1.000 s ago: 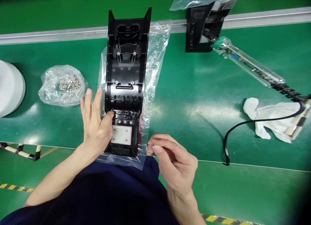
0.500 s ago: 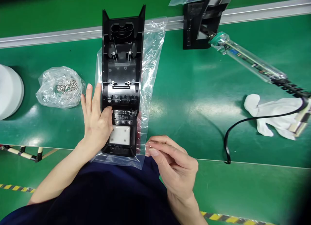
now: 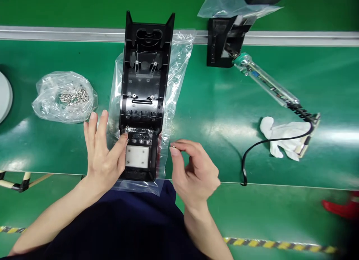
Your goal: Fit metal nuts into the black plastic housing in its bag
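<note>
A long black plastic housing [image 3: 144, 82] lies open side up on a clear plastic bag [image 3: 179, 65]. A white plate [image 3: 137, 156] with screws at its corners sits in its near end. My left hand [image 3: 105, 151] rests at the housing's left edge, thumb on the rim and the other fingers spread. To the right of the housing, my right hand [image 3: 193, 168] pinches a tiny metal fastener [image 3: 174, 147] between thumb and forefinger; its exact kind is too small to tell.
Left of the housing lies a clear bag of small metal fasteners [image 3: 74, 96], beside a white round container [image 3: 4, 97]. A clear-handled soldering iron [image 3: 267, 80] leans in a black stand [image 3: 220, 43]. Its black cord [image 3: 252, 146] crosses white gloves [image 3: 283, 134].
My right hand has moved up and turned, bringing its fingertips level with the housing's lower part. My left hand has slid slightly down along the edge. The camera view has shifted a little.
</note>
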The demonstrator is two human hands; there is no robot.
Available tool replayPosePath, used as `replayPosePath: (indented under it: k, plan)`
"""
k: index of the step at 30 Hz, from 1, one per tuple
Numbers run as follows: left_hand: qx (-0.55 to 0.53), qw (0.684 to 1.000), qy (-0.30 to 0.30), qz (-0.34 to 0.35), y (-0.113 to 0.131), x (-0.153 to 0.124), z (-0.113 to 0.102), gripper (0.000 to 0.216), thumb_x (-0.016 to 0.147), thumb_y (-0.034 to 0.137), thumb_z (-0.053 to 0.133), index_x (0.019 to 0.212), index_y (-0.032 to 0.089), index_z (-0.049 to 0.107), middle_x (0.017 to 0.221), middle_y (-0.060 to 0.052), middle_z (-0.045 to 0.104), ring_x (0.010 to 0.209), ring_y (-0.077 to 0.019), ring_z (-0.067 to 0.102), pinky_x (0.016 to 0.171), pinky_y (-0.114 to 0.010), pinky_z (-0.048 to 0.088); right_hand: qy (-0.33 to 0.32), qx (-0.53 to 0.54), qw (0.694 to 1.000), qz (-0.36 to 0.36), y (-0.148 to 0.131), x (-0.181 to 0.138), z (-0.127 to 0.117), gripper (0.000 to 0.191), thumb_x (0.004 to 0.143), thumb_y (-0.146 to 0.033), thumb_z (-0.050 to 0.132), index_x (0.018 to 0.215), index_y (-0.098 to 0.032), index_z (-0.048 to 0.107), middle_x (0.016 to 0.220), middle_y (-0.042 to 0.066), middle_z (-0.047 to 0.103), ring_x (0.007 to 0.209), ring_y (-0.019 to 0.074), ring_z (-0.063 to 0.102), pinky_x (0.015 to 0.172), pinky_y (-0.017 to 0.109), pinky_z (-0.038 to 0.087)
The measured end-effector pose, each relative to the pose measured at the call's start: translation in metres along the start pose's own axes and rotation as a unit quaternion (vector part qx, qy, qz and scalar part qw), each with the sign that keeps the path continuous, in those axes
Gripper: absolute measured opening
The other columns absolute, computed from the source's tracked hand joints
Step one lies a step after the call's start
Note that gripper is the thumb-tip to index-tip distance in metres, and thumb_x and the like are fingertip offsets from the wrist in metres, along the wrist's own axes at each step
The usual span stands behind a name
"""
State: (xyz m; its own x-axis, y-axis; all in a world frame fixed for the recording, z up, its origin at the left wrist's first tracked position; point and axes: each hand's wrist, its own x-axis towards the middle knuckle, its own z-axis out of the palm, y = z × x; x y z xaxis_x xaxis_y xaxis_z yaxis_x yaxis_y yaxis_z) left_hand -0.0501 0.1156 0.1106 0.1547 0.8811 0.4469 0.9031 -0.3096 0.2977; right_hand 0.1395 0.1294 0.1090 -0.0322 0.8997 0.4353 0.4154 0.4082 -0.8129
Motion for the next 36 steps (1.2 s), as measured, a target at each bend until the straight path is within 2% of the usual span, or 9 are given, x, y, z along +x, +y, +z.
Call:
replayPosePath:
  k: [5,11,19,23,26,29,32,34,36]
  plan:
    - [-0.066,0.996,0.056,0.024,-0.003,-0.013,0.003,0.029,0.074,0.000,0.062,0.102,0.010,0.062,0.147,-0.020,0.035,0.138,-0.0408,0.031,0.107,-0.064,0.034,-0.016,-0.214,0.967,-0.135,-0.003,0.020,0.024,0.007,0.095,0.000,0.050,0.093,-0.005,0.054,0.120,0.019,0.047,0.116,0.0302,0.047,0.096,0.045,0.046]
    - [-0.099,0.989,0.110,0.013,-0.010,-0.035,0.003,0.032,0.070,-0.004,0.064,0.100,0.009,0.062,0.139,-0.020,0.045,0.132,-0.0390,0.041,0.103,-0.059,0.042,-0.086,-0.320,0.936,-0.117,0.000,0.029,0.045,0.026,0.095,0.000,0.036,0.082,-0.003,0.059,0.134,0.019,0.038,0.130,0.0391,0.031,0.103,0.060,0.037]
    - [-0.130,0.982,0.134,-0.010,-0.021,-0.041,0.001,0.036,0.065,-0.010,0.065,0.095,0.010,0.062,0.137,-0.018,0.049,0.130,-0.0345,0.044,0.106,-0.058,0.042,-0.116,-0.338,0.926,-0.121,-0.004,0.028,0.046,0.027,0.098,-0.005,0.039,0.084,-0.002,0.062,0.135,0.020,0.035,0.131,0.0389,0.029,0.103,0.062,0.034]
    - [-0.125,0.983,0.136,0.004,-0.027,-0.042,0.002,0.036,0.065,-0.012,0.063,0.096,0.008,0.062,0.134,-0.020,0.051,0.128,-0.0355,0.047,0.105,-0.061,0.043,-0.066,-0.292,0.943,-0.147,-0.013,0.024,0.031,0.010,0.095,-0.001,0.051,0.091,-0.004,0.060,0.131,0.019,0.041,0.125,0.0363,0.038,0.099,0.062,0.038]
    - [-0.148,0.980,0.128,0.033,-0.029,-0.042,-0.003,0.034,0.067,-0.012,0.062,0.097,0.005,0.061,0.121,-0.022,0.057,0.118,-0.0328,0.056,0.098,-0.057,0.050,0.023,-0.248,0.956,-0.156,-0.005,0.020,0.013,0.007,0.092,-0.002,0.057,0.094,-0.007,0.062,0.120,0.014,0.050,0.115,0.0284,0.049,0.098,0.051,0.044]
    - [-0.221,0.969,0.082,0.069,-0.019,-0.044,-0.015,0.022,0.069,-0.011,0.064,0.087,0.001,0.059,0.097,-0.017,0.063,0.100,-0.0246,0.063,0.087,-0.043,0.059,0.187,-0.024,0.982,0.008,0.021,0.017,-0.006,0.010,0.085,-0.008,0.068,0.094,-0.006,0.067,0.099,0.010,0.059,0.098,0.0176,0.058,0.091,0.026,0.050]
    - [-0.322,0.937,0.031,0.131,0.007,-0.051,-0.028,0.009,0.080,-0.002,0.059,0.087,0.003,0.062,0.095,-0.014,0.065,0.097,-0.0207,0.063,0.089,-0.038,0.058,0.294,0.252,0.887,0.251,0.054,0.023,-0.026,0.034,0.071,-0.015,0.079,0.098,-0.005,0.061,0.089,0.009,0.059,0.084,0.0172,0.062,0.076,0.023,0.055]
    - [-0.359,0.914,0.003,0.191,0.029,-0.059,-0.031,0.016,0.088,0.004,0.049,0.090,0.007,0.064,0.098,-0.009,0.066,0.093,-0.0182,0.063,0.091,-0.036,0.055,0.306,0.325,0.835,0.322,0.071,0.036,-0.038,0.027,0.078,-0.011,0.069,0.099,-0.008,0.053,0.093,0.009,0.059,0.084,0.0165,0.062,0.072,0.025,0.057]
    - [-0.368,0.890,-0.041,0.265,0.051,-0.069,-0.027,0.021,0.088,0.005,0.044,0.086,0.012,0.064,0.089,-0.005,0.065,0.078,-0.0142,0.061,0.079,-0.030,0.056,0.326,0.386,0.790,0.346,0.079,0.055,-0.046,0.011,0.089,-0.003,0.050,0.097,-0.010,0.047,0.101,0.007,0.058,0.088,0.0099,0.061,0.075,0.020,0.056]
